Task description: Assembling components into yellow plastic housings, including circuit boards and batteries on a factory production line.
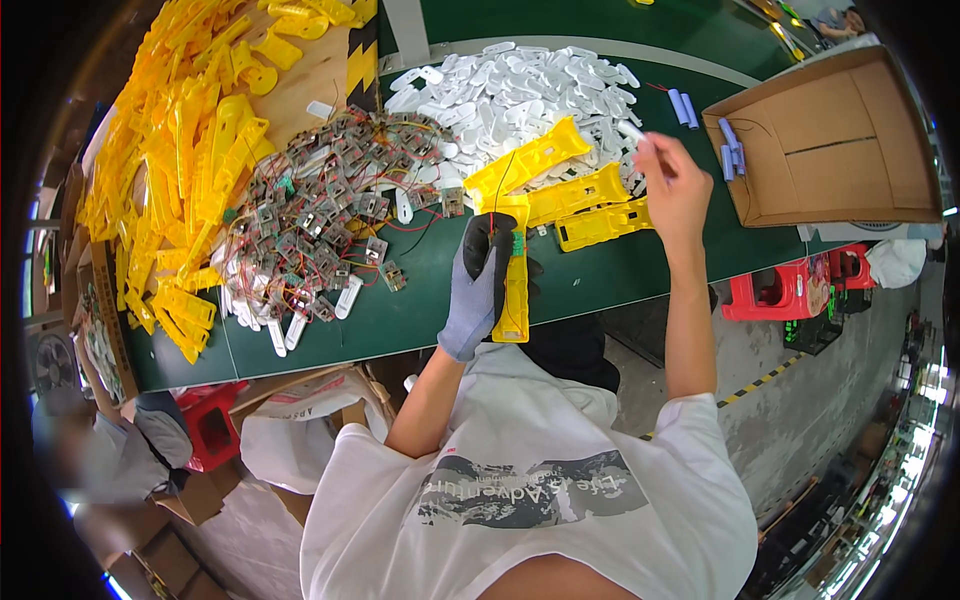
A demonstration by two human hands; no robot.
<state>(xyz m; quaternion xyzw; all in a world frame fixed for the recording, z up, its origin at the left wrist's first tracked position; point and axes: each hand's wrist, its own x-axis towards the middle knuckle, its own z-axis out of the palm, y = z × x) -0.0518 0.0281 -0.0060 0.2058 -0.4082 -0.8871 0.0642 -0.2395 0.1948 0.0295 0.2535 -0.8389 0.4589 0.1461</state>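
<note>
My left hand [478,290], in a grey glove with black fingertips, grips a long yellow plastic housing [515,290] with a green circuit board and a red wire at its upper end. It is held just above the near edge of the green table [400,310]. My right hand [672,185], bare, is stretched out to the right and pinches a small white plastic piece [634,134] at the edge of the heap of white pieces [530,85]. Three more yellow housings [570,190] lie side by side between my hands.
A tangle of small circuit boards with red wires [330,215] lies left of centre. A big pile of yellow housings [195,150] fills the far left. An open cardboard box [830,140] stands at the right with blue cylindrical cells [730,148] by it. Red stools [790,290] stand below.
</note>
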